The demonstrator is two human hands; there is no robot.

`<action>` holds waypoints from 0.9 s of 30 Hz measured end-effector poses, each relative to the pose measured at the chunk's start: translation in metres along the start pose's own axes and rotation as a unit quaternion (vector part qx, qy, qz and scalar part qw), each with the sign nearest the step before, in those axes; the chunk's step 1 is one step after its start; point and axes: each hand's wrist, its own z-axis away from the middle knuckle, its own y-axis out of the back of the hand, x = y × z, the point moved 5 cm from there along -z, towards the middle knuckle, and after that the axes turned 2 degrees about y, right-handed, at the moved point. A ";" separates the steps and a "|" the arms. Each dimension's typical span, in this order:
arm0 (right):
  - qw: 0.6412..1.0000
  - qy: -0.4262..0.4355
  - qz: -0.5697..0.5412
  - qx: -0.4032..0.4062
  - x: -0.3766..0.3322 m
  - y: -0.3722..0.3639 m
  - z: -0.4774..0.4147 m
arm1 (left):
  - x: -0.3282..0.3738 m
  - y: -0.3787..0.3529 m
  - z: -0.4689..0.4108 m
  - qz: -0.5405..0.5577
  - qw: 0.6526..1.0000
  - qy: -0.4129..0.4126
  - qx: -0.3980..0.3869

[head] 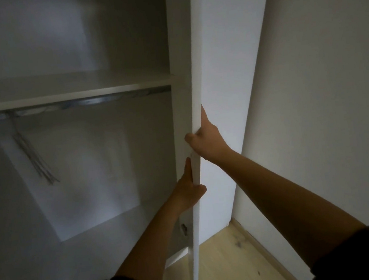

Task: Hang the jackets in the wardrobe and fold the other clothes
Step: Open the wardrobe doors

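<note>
Wardrobe (77, 151) open, fills left of frame. Wardrobe door (217, 90) edge-on at centre. My right hand (206, 137) higher, fingers curled round door edge. My left hand (187, 190) just below, gripping same edge. Inside: shelf (71, 94), metal rail (88, 102), wire hangers (35, 160) centre left. Wood floor (226, 261) lower right.

1 head-worn wide-angle view; it stands close to the open wardrobe (175, 38), facing forward into its interior; the door (219, 90) edge runs down centre; floor (226, 261) shows low right.
</note>
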 end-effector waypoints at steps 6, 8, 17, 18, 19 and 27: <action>0.995 -0.045 -0.088 0.014 0.041 0.055 0.009 | 0.048 -0.060 -0.016 0.048 0.998 0.006 0.032; 0.989 -0.064 -0.130 0.016 0.054 0.070 0.009 | 0.059 -0.077 -0.024 0.052 0.996 0.027 0.062; 0.975 -0.109 -0.192 0.040 0.105 0.109 0.001 | 0.087 -0.127 -0.055 0.051 0.989 0.070 0.119; 0.973 -0.113 -0.194 0.044 0.109 0.113 0.000 | 0.089 -0.130 -0.057 0.047 0.989 0.071 0.123; 0.972 -0.116 -0.197 0.049 0.111 0.116 -0.001 | 0.092 -0.134 -0.060 0.044 0.988 0.072 0.126; 0.969 -0.137 -0.202 0.046 0.135 0.148 -0.015 | 0.119 -0.156 -0.081 0.022 0.985 0.095 0.139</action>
